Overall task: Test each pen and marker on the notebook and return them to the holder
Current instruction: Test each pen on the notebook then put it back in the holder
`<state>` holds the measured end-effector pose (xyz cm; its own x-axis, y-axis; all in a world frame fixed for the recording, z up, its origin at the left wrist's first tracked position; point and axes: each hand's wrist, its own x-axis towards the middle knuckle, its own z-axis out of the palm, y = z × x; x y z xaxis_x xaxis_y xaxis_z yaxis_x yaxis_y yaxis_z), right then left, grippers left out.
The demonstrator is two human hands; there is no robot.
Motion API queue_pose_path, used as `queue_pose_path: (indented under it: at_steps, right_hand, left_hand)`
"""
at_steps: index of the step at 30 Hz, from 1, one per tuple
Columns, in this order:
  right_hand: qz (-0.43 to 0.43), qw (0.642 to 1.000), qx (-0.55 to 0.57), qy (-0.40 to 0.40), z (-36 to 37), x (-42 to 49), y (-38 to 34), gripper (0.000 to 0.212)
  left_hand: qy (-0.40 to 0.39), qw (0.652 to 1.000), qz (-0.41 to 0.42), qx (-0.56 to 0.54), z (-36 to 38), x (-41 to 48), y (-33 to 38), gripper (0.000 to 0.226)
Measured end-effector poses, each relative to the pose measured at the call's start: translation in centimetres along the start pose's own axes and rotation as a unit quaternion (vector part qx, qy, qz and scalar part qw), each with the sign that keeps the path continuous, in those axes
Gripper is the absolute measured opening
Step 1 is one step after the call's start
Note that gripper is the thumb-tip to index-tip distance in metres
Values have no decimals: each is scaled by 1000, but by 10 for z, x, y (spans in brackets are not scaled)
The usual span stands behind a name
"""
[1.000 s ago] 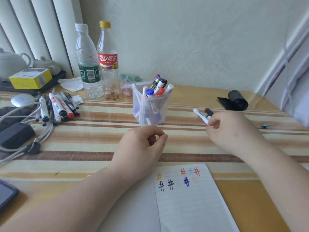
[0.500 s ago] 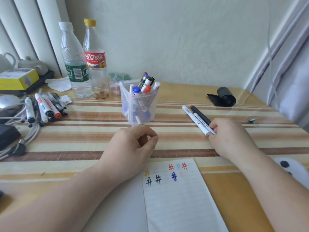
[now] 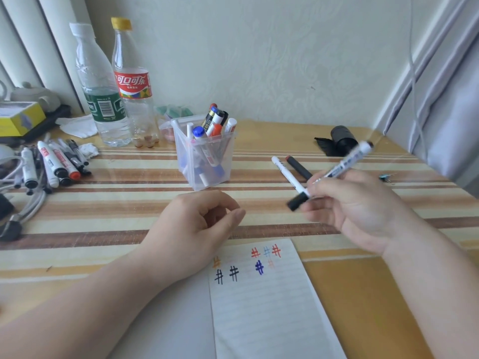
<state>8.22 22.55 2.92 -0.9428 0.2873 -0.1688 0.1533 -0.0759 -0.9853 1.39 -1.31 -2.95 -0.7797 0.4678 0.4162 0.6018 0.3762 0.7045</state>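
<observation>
Several test marks cover the notebook; the right hand grips a marker, the left hand rests loosely curled and empty, and the loose markers at the desk's left edge appear untested.

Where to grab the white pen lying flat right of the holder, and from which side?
Pinch the white pen mid-barrel from above, across its width, coming from the left. The dark marker lies close along its right, and the right hand with its held marker covers the near end.

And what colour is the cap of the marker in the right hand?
Black cap on a white marker in the right hand; head view, slightly blurred.
</observation>
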Motion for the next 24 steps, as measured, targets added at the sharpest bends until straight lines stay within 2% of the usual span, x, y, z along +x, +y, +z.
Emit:
queue_pose_path:
  at_steps: [1, 3, 5, 9, 15, 24]
  right_hand:
    - [13, 997, 47, -60, 5, -3, 4, 2]
    - [25, 988, 53, -143, 15, -6, 13, 8]
    - [23, 984, 46, -170, 25, -8, 19, 4]
    - [21, 980, 87, -179, 36, -9, 28, 1]
    - [17, 980, 116, -161, 44, -10, 33, 16]
    - [-41, 972, 168, -161, 48, -14, 34, 17]
  left_hand:
    - [-3, 1000, 11, -5, 0, -1, 0, 15]
    - [-10, 999, 32, -16, -1, -2, 1, 23]
    - [-25, 998, 48, -21, -1, -2, 3, 29]
    - [-50, 994, 96, 13, 0, -2, 5, 19]
    - [-51, 991, 115, 52, 1, -1, 7, 31]
    - [-43, 990, 128, 43, 1, -4, 14, 32]
